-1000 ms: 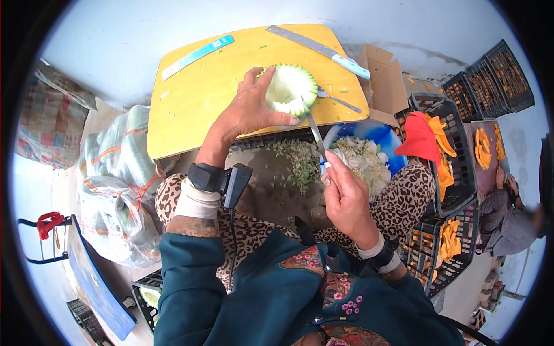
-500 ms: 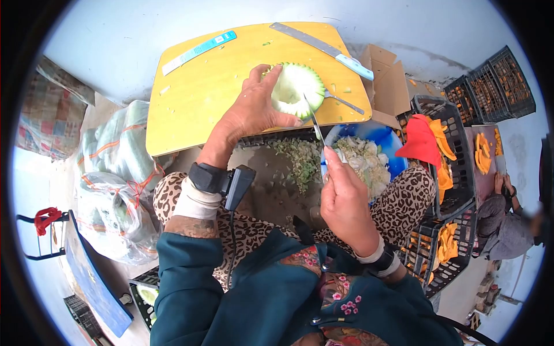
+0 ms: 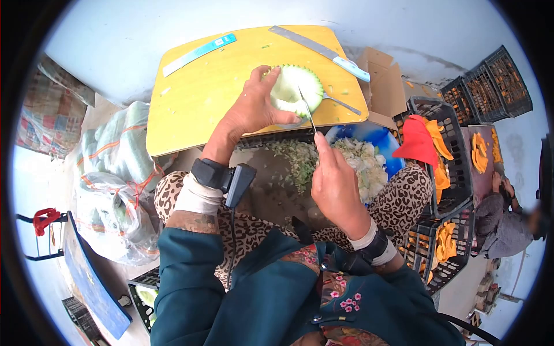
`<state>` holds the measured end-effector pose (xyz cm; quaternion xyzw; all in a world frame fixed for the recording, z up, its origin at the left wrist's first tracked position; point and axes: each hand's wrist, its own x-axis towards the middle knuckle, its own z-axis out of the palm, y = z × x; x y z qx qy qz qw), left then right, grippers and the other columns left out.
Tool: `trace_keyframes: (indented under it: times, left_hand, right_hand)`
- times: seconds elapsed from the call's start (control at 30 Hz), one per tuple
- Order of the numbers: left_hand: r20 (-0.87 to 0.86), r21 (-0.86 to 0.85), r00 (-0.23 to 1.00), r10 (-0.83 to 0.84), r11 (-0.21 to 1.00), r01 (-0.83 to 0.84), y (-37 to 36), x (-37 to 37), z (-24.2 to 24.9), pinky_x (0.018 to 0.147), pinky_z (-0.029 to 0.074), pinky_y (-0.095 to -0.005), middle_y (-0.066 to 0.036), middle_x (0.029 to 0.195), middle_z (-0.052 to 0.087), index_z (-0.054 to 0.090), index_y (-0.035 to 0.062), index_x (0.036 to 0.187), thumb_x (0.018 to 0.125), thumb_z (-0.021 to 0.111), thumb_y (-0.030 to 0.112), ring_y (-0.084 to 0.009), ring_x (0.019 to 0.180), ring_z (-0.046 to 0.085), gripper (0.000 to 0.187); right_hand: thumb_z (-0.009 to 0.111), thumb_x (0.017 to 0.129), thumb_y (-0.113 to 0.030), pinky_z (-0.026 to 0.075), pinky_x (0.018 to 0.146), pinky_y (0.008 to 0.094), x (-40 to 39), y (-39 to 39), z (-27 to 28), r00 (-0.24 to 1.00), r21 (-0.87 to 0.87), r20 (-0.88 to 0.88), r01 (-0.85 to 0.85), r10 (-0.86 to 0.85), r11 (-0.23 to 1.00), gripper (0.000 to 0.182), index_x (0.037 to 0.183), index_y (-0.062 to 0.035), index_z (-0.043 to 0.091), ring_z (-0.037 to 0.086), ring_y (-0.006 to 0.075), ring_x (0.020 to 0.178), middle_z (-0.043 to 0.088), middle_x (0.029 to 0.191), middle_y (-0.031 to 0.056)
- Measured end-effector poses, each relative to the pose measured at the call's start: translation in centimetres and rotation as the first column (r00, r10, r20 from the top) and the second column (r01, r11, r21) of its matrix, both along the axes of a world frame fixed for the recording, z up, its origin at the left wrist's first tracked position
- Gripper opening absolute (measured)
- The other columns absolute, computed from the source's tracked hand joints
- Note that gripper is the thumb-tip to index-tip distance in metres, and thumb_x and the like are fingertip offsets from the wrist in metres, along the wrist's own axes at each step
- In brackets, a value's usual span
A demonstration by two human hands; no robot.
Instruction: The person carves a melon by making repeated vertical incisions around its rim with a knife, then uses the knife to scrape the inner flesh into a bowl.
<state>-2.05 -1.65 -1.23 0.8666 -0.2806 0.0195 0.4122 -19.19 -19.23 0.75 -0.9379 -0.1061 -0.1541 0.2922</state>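
Near the front edge of the yellow table (image 3: 202, 109) rests a hollowed, pale green melon (image 3: 297, 86) with a notched rim. Fingers and thumb of my left hand (image 3: 259, 101) grip its left side. In my right hand (image 3: 339, 184) is a knife (image 3: 307, 109), its thin blade reaching up into the melon's opening. A spoon (image 3: 343, 105) lies just right of the melon, its handle pointing right. Farther back lie a large knife with a pale blue handle (image 3: 351, 68) and a blue-and-white blade-shaped tool (image 3: 199, 55).
Below the table's edge, a blue basin (image 3: 395, 164) holds pale scraps, and more scraps (image 3: 294, 164) lie on the floor. Black crates (image 3: 456, 190) with orange pieces stand at right, near a red cloth (image 3: 416, 141). Bagged green melons (image 3: 118, 202) sit at left. Another person (image 3: 508, 225) is far right.
My right hand has moved slightly left and up, bringing the knife blade farther into the melon. My left hand keeps its hold on the melon.
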Motion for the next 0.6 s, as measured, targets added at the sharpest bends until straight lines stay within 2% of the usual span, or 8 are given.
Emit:
trace_keyframes:
  times: [0.1, 0.3, 0.37, 0.5, 0.53, 0.6]
  left_hand:
    - [0.0, -0.008, 1.0, -0.025, 1.0, 0.025, 0.2, 0.4, 0.0, 0.111, 0.038, -0.0447, -0.027, 0.148, 0.032, 0.037, -0.0015, 0.146, 0.055, 0.092, 0.043, -0.043, 0.136, 0.037, 0.116]
    - [-0.061, -0.028, 0.998, -0.013, 1.0, 0.011, 0.9, 0.6, -0.2, 0.113, 0.037, -0.0439, -0.027, 0.149, 0.029, 0.034, -0.0016, 0.148, 0.055, 0.092, 0.047, -0.042, 0.138, 0.035, 0.12]
    - [-0.02, -0.01, 0.999, -0.03, 0.999, 0.03, 1.1, 1.0, -0.7, 0.113, 0.036, -0.0436, -0.028, 0.149, 0.028, 0.032, -0.0016, 0.148, 0.055, 0.092, 0.049, -0.0419, 0.138, 0.035, 0.122]
    - [-0.041, 0.021, 0.999, -0.01, 1.0, 0.011, 0.9, 0.6, -0.2, 0.113, 0.036, -0.0436, -0.028, 0.15, 0.027, 0.031, -0.0018, 0.149, 0.054, 0.092, 0.05, -0.0422, 0.138, 0.035, 0.123]
    - [-0.033, 0.023, 0.999, -0.014, 1.0, 0.014, 1.0, 0.6, -0.2, 0.113, 0.036, -0.0436, -0.028, 0.15, 0.026, 0.031, -0.0018, 0.149, 0.054, 0.092, 0.05, -0.0421, 0.138, 0.035, 0.123]
    - [-0.028, 0.017, 0.999, -0.017, 1.0, 0.017, 1.0, 0.5, -0.2, 0.113, 0.036, -0.0427, -0.026, 0.15, 0.028, 0.032, -0.0018, 0.148, 0.056, 0.091, 0.049, -0.0402, 0.138, 0.035, 0.121]
  right_hand:
    - [0.055, 0.083, 0.004, 0.051, 0.069, 0.0492, -1.3, -0.5, -0.8, 1.0, -0.001, -0.018, -0.014, 0.014, 1.0, 0.059, 0.14, 0.0032, 0.04, 0.061, 0.044, 0.084, 0.057, 0.103, 0.0255]
    - [0.053, 0.084, 0.006, 0.052, 0.073, 0.0468, -5.3, -2.7, -1.9, 0.965, 0.064, -0.253, -0.052, 0.067, 0.997, 0.055, 0.138, 0.0028, 0.044, 0.061, 0.045, 0.085, 0.06, 0.101, 0.0263]
    - [0.052, 0.084, 0.008, 0.052, 0.072, 0.0437, -6.3, -3.4, -3.5, 0.985, 0.146, -0.158, -0.05, 0.073, 0.988, 0.052, 0.136, 0.0034, 0.048, 0.062, 0.042, 0.081, 0.061, 0.097, 0.0247]
    - [0.051, 0.083, 0.01, 0.053, 0.071, 0.0377, -5.4, -3.0, -2.1, 1.0, 0.291, 0.005, -0.001, 0.0, 0.957, 0.049, 0.132, 0.0045, 0.052, 0.064, 0.0339, 0.076, 0.063, 0.091, 0.0215]
    - [0.052, 0.083, 0.011, 0.053, 0.072, 0.0357, -4.7, -2.9, -1.8, 0.998, 0.319, 0.058, -0.019, 0.0, 0.948, 0.05, 0.133, 0.0042, 0.052, 0.066, 0.0292, 0.078, 0.063, 0.09, 0.02]
    - [0.052, 0.083, 0.011, 0.054, 0.072, 0.0355, -3.6, -2.6, -1.1, 0.998, 0.348, 0.058, -0.057, 0.04, 0.936, 0.05, 0.133, 0.0037, 0.052, 0.066, 0.0294, 0.079, 0.064, 0.091, 0.0201]
